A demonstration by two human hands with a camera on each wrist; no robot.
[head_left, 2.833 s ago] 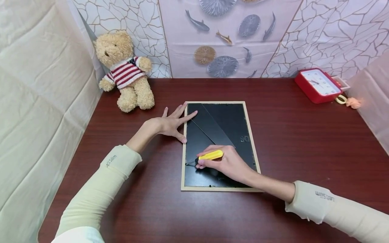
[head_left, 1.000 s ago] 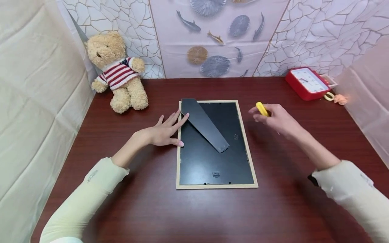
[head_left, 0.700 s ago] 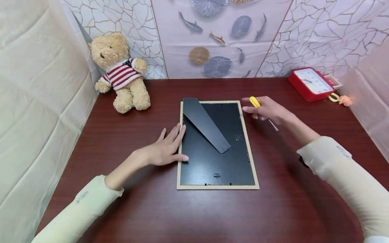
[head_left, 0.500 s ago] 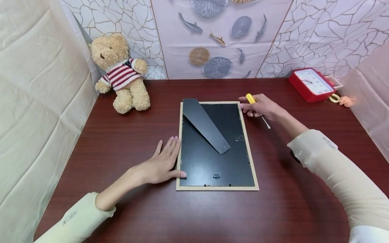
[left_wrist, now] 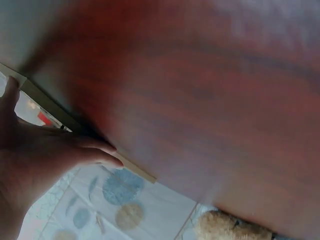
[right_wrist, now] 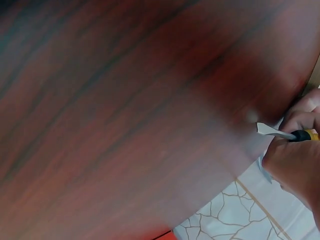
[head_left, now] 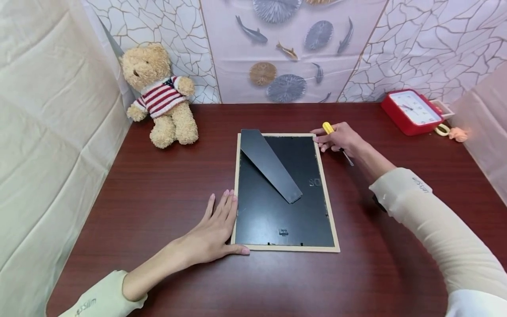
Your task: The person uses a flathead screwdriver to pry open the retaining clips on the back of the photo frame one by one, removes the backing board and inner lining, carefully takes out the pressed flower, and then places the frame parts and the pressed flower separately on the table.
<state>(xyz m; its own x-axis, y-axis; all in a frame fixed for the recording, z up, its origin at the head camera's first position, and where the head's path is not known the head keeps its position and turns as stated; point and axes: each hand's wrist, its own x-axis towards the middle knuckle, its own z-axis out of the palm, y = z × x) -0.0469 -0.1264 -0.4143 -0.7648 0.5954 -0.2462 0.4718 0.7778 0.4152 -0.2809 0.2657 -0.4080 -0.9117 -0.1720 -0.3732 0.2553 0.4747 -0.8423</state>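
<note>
Picture frame (head_left: 277, 215) face down on the bench (head_left: 178, 185), a hand at 2 of its corners

The frame lies near the middle of the bench, back side up. Its pale rim (head_left: 326, 198) surrounds a black backing panel (head_left: 257, 207). A black stand leg (head_left: 273, 167) runs diagonally across the panel from the far left corner, its wider end reaching just past the far rim. 2 metal hangers are fitted: 1 near the right rim (head_left: 314, 182), 1 near the near rim (head_left: 283, 232). 2 small dark tabs show along the near edge of the panel.

The left hand (head_left: 210, 237) is at the near left corner. Its grip is spread: 4 fingers lie extended along the left side and the thumb touches the near rim. The left wrist view agrees, with thumb and fingers astride the corner.

The right hand (head_left: 342, 136) is at the far right corner, its thumb and forefinger touching the frame there. Its grip is closed around a screwdriver (head_left: 328, 128) with a yellow handle. The flat metal blade points away from the frame, back toward the wrist; whether the tip touches the bench cannot be determined.

Pale lettered sleeves (head_left: 428, 224) cover the forearms. At the back left, a teddy bear (head_left: 162, 97) in a striped sweater leans near the wall covering (head_left: 174, 26). At the back right lies a red clock (head_left: 413, 112), with a yellow ring (head_left: 442, 129) and an orange tassel (head_left: 458, 134) just beside it.
</note>
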